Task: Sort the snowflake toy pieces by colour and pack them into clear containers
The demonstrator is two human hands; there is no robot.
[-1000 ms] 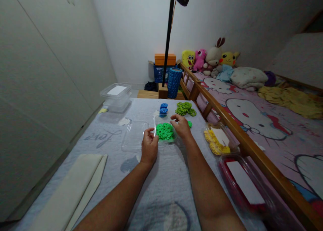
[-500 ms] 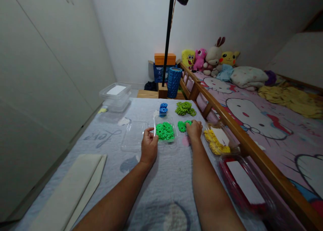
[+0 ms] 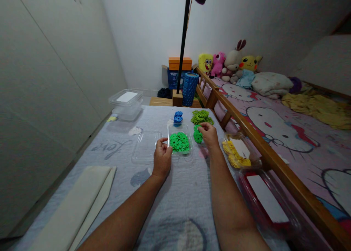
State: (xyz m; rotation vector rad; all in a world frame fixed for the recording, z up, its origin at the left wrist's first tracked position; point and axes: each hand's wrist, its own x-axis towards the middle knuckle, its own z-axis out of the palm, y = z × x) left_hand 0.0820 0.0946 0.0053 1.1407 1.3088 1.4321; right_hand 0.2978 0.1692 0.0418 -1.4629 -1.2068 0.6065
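A clear plastic tray filled with bright green flower-shaped pieces sits mid-table. My left hand pinches the tray's near-left edge, fingers closed on it. Just right of the tray, my right hand curls its fingers around a few loose green pieces on the cloth. Behind them lie a lime-green pile and a small stack of blue pieces.
An empty clear lid lies left of the tray. A box of yellow pieces and a red lidded box stand at the right by the wooden bed rail. Stacked clear containers sit far left; folded cream cloth near left.
My right hand left the tray's far edge, swung right to the loose green pieces, then drew them back toward the tray. The left hand has stayed on the tray.
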